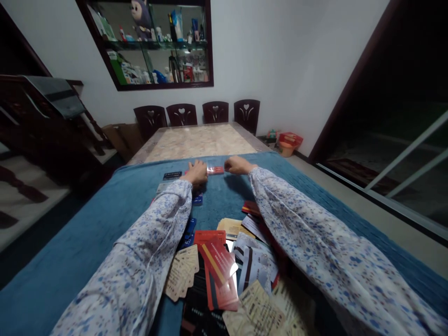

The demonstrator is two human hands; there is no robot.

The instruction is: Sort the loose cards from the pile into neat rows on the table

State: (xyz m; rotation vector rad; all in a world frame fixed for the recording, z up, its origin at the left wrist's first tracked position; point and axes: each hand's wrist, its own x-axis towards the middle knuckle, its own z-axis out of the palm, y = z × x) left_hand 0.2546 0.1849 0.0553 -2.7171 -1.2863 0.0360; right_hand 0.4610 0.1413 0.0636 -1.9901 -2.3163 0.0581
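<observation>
Both arms reach out over a blue cloth (140,205). My left hand (197,172) is low over the cloth at the left end of a red card (215,170); its fingers are bent, and what they may grip is hidden. Just past the card's right end is my right hand (238,165), its fingers curled together; nothing can be made out in them. A black card (172,175) lies left of my left hand, and a blue card (198,199) sits below it. Nearer me, red cards (219,261), beige cards (182,270) and silver cards (257,266) overlap in a pile.
The marble-patterned table (196,140) extends beyond the cloth, with several dark chairs (215,113) behind it. A wall cabinet (157,87) holds bottles and a plush toy. On the floor at the right stands an orange bucket (286,149) with a red bag.
</observation>
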